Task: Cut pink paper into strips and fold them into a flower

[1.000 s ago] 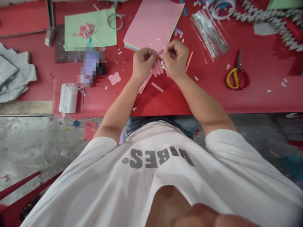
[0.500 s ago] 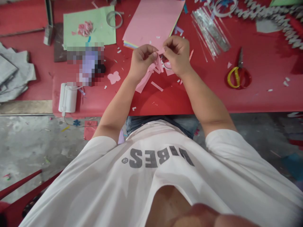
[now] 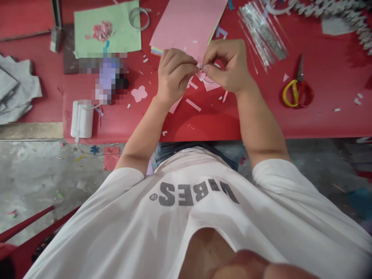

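Note:
My left hand (image 3: pixel 176 74) and my right hand (image 3: pixel 229 66) meet over the table, fingertips nearly touching. Both are closed in a pinch on a small piece of pink paper (image 3: pixel 201 74), most of it hidden by the fingers. Just under them lie pink paper scraps (image 3: pixel 193 105) and a ring-shaped thing (image 3: pixel 214 80), partly covered by my right hand. Beyond the hands is a stack of coloured paper with a pink sheet (image 3: pixel 188 27) on top. A pink flower-shaped cutout (image 3: pixel 139 93) rests left of my left hand.
Scissors (image 3: pixel 297 93) with yellow and red handles lie at right, below a bundle of shiny clear strips (image 3: pixel 263 35). At left are a green sheet (image 3: pixel 122 38) bearing pink bits, a tape roll (image 3: pixel 130 19), a blurred-out device (image 3: pixel 107 79) and a white box with a cable (image 3: pixel 83 120).
The pink strip that hung below my fingertips no longer shows there. My right hand has shifted slightly right and my left fingers have curled over more. The view has moved a little.

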`<action>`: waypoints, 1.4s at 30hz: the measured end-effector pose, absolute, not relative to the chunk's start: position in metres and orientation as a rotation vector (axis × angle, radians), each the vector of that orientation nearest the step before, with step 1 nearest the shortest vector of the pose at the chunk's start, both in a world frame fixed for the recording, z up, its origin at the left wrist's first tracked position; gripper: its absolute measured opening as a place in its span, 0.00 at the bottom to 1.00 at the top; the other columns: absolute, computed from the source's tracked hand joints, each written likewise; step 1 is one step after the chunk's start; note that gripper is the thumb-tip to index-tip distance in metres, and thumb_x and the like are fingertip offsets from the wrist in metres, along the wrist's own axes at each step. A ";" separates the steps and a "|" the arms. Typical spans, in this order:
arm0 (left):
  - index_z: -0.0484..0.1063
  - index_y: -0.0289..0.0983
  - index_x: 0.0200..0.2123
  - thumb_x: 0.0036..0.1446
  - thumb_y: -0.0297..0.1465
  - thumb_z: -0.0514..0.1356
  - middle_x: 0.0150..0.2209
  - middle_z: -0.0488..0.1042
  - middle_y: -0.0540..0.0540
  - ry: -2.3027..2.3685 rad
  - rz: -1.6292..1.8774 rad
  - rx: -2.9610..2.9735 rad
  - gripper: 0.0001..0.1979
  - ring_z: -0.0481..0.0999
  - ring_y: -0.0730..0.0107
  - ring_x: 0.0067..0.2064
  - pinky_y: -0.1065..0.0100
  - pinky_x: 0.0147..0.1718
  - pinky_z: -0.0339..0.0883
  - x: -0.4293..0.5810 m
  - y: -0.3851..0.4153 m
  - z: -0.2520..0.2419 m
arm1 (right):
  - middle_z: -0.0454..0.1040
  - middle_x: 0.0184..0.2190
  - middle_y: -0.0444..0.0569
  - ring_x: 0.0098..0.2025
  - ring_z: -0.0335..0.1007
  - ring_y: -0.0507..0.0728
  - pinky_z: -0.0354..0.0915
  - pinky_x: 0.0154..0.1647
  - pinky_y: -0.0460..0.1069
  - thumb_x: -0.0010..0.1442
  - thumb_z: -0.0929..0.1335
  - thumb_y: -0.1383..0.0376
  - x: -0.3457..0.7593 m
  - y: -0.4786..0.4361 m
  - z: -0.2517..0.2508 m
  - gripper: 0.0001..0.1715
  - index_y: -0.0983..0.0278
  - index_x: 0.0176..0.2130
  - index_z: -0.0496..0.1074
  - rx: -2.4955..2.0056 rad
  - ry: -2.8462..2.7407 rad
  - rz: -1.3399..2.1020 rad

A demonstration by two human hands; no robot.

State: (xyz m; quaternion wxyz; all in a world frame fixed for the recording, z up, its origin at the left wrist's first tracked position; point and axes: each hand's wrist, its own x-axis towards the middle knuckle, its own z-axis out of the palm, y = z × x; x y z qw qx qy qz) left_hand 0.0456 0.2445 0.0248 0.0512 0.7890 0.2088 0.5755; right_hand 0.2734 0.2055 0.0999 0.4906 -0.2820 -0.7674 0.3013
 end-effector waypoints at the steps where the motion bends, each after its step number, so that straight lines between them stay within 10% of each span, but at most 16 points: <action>1: 0.85 0.55 0.45 0.78 0.56 0.58 0.43 0.86 0.45 0.619 1.765 2.438 0.19 0.82 0.48 0.47 0.44 0.53 0.69 0.045 0.245 0.025 | 0.76 0.29 0.46 0.32 0.68 0.62 0.60 0.36 0.60 0.60 0.75 0.58 0.274 0.205 0.102 0.07 0.49 0.29 0.78 -0.681 -1.859 0.751; 25: 0.84 0.54 0.42 0.69 0.69 0.52 0.53 0.76 0.35 1.006 1.599 2.361 0.32 0.70 0.38 0.62 0.33 0.69 0.59 0.042 0.245 0.019 | 0.79 0.27 0.43 0.29 0.72 0.58 0.62 0.32 0.57 0.51 0.75 0.64 0.271 0.218 0.086 0.06 0.50 0.28 0.82 -0.721 -1.843 0.745; 42: 0.86 0.55 0.39 0.72 0.59 0.60 0.51 0.79 0.35 0.828 1.851 2.319 0.21 0.72 0.39 0.54 0.34 0.56 0.64 0.051 0.240 0.026 | 0.78 0.25 0.42 0.28 0.70 0.60 0.61 0.33 0.59 0.50 0.75 0.57 0.263 0.214 0.085 0.01 0.47 0.26 0.80 -0.830 -1.786 0.763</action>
